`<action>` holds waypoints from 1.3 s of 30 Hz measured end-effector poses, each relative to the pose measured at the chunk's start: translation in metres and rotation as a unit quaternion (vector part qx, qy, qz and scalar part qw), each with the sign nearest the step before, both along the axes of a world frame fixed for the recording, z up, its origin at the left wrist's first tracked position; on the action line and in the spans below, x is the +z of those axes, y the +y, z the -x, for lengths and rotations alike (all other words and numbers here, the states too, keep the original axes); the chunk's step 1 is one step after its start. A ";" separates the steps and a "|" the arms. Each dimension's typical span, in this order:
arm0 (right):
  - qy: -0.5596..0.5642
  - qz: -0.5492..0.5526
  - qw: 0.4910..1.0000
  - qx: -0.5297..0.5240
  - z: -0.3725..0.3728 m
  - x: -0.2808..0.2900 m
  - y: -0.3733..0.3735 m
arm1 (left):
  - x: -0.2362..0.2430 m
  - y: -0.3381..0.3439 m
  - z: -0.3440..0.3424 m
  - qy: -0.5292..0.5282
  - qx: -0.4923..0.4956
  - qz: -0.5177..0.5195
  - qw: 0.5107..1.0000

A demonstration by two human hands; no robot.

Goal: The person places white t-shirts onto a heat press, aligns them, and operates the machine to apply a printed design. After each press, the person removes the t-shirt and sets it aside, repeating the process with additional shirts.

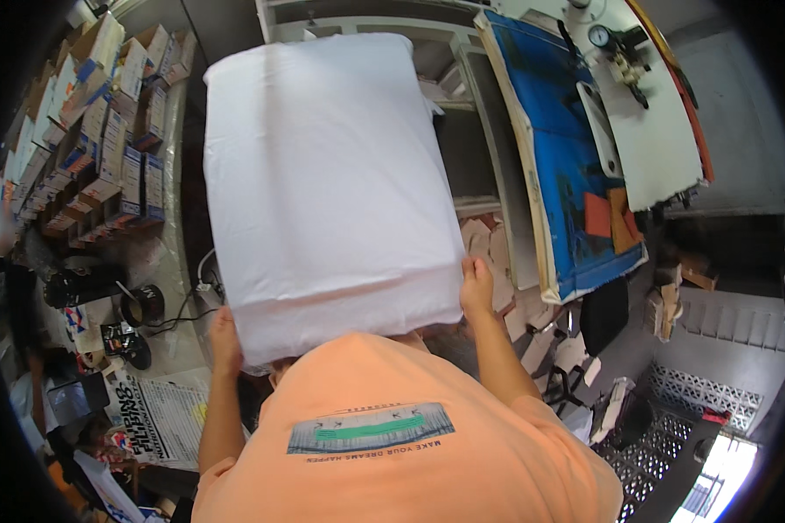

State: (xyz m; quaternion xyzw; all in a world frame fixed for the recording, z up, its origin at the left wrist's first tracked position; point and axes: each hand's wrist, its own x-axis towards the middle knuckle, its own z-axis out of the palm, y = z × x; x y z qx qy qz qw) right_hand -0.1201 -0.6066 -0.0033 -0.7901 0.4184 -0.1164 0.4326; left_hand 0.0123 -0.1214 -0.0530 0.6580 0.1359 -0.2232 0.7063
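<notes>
The white cloth [331, 183] lies in front of the person, spread over a broad, flat form which is itself hidden under it. It covers the middle and upper part of the view, and its outline is almost a rectangle, with rounded corners at the far end. The colour is a plain white, a little bluish or lilac, and I see no print on its upper face. A soft grey band of shade runs lengthwise, left of the middle. The far part looks smooth and tight; nearer to the person there are shallow wrinkles, and one crease crosses the width — below it the fabric hangs more loosely toward the near edge. The two hands are well apart: the left hand [225, 338] is closed on the near left corner, and the right hand [476, 286] grips the right edge — its thumb lies uppermost, near the other corner.
</notes>
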 end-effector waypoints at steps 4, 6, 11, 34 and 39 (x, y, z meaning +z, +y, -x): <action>0.031 -0.403 0.915 0.007 -0.010 -0.009 -0.011 | -0.041 0.002 0.010 0.140 -0.061 -0.051 0.987; 0.130 -0.329 0.935 -0.016 -0.039 -0.009 -0.035 | -0.013 -0.011 -0.050 0.118 -0.050 -0.085 0.988; -0.053 -0.095 0.994 0.011 -0.234 0.016 -0.093 | 0.015 -0.034 -0.259 -0.087 0.056 0.063 0.993; -0.082 0.031 0.993 -0.074 -0.392 -0.007 -0.142 | 0.034 -0.134 -0.411 -0.291 0.150 -0.231 0.916; 0.030 -0.066 0.997 0.036 -0.399 -0.004 -0.132 | 0.027 -0.137 -0.412 -0.192 0.113 -0.289 0.931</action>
